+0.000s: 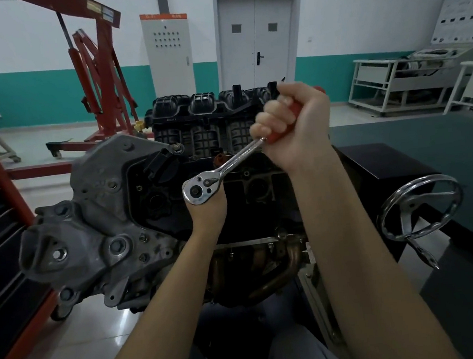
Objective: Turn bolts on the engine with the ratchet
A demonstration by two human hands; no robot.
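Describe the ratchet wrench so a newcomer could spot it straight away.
Find the black engine in the middle. Above its top, the right hand grips a red handle; its chrome shaft runs down-left to the ratchet wrench head, above the left hand. It is the only shiny hand tool.

From where I stand, nothing is legible. The white cabinet [167, 52] has an orange strip with blurred characters, the red engine crane [99, 62] bears smudged stickers, and the display board [461, 16] shows unreadable small print.
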